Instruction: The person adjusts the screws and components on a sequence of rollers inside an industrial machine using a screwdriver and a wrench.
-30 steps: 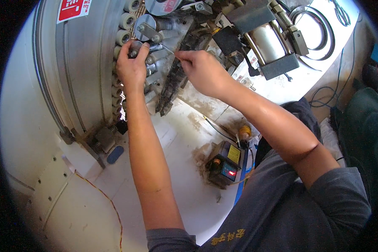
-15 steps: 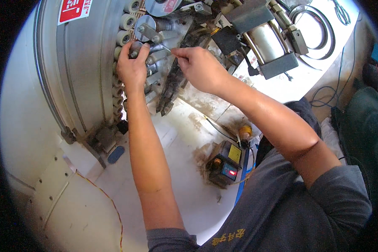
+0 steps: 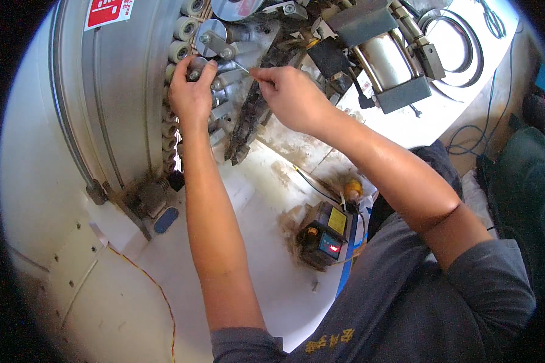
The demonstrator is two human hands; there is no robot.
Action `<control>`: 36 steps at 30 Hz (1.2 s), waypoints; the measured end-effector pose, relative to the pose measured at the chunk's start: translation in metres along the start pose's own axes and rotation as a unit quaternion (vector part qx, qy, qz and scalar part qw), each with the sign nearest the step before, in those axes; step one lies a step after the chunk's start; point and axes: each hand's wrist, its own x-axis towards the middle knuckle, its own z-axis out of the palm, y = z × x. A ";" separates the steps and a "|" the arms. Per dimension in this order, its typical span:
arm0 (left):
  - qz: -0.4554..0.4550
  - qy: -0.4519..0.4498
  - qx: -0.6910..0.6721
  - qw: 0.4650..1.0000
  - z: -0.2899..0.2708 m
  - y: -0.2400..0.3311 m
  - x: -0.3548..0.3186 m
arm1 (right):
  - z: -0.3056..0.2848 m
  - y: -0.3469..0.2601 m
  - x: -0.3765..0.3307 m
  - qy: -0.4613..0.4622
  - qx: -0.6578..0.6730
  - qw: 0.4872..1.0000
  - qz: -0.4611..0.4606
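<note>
In the head view, a slim, straight, shiny metal rod (image 3: 240,66) is set slantwise, its tip brought up to the bolted end of a pale grey lever arm (image 3: 217,45); whether the tip is seated there cannot be told. The rod's other end is grasped by the clenched grip of the right hand (image 3: 290,100), in which it is hidden. Just to the left, a rounded, metallic roller (image 3: 195,69) is clasped between the thumb and fingers of the left hand (image 3: 191,95), by which it is partly covered.

Above the left hand, a smooth, polished disc (image 3: 209,27) is crossed by the lever arm. Alongside, a column of cream, ring-ended rollers (image 3: 184,28) is lined up against a curved, brushed-metal panel (image 3: 121,91), scored by long ridges. Between the forearms, a jagged, blackened metal strip (image 3: 248,121) is coated with grime.

Farther right, a gleaming cylinder (image 3: 384,60) is framed by dark, square-edged end blocks, and thin black rings (image 3: 475,43) are laid on the white tabletop (image 3: 399,128). Lower down, a dark, boxy unit (image 3: 318,219) is marked by a yellow label and a lit red display, with brownish dirt spread around it.
</note>
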 end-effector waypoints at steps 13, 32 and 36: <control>0.016 -0.018 -0.035 0.999 -0.003 -0.015 0.001 | 0.000 -0.011 -0.011 -0.035 -0.014 0.999 0.009; -0.021 -0.057 -0.005 0.998 -0.009 -0.014 0.004 | 0.011 -0.004 -0.021 -0.018 0.019 0.999 0.024; -0.053 -0.101 0.003 0.993 -0.007 -0.001 0.008 | 0.003 -0.011 -0.010 0.000 0.058 0.998 0.017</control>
